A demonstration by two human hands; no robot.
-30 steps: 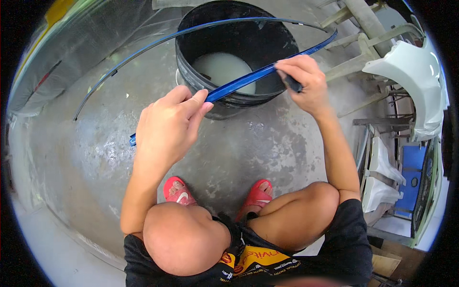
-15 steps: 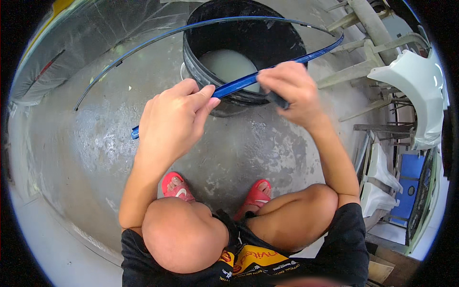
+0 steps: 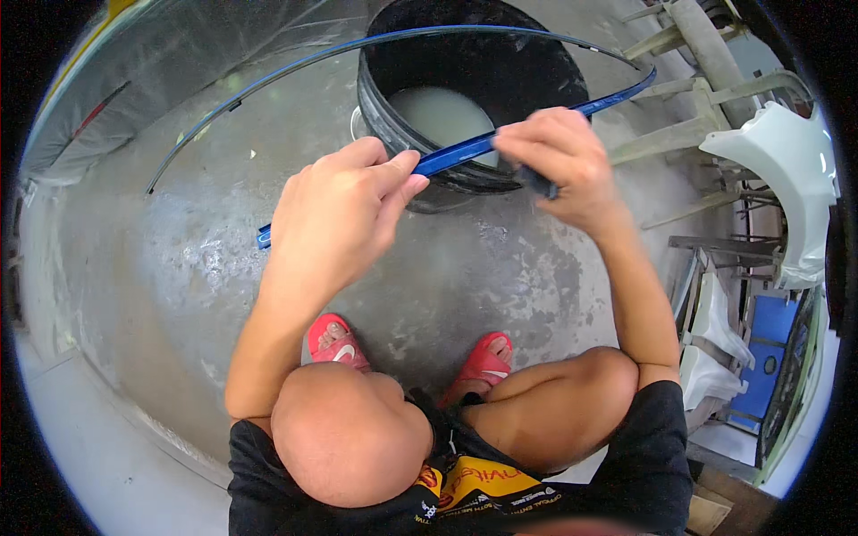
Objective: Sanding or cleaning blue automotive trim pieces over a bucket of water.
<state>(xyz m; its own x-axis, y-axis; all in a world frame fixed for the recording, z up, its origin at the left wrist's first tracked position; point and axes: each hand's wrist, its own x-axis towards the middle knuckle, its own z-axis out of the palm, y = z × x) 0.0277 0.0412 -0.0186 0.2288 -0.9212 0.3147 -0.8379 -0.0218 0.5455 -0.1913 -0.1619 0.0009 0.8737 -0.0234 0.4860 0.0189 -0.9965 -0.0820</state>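
My left fingers [image 3: 398, 170] pinch the blue strip [image 3: 456, 156]; my right fingers [image 3: 541, 134], gripping a dark pad [image 3: 539, 183], have slid nearer them, so that stretch seems rubbed.

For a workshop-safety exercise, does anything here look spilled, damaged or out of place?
Yes: a shiny, wet-looking patch on the concrete floor, left of the left hand; its gleam stands out against duller grey. Pale blotches beyond the right sandal may be wear or residue.
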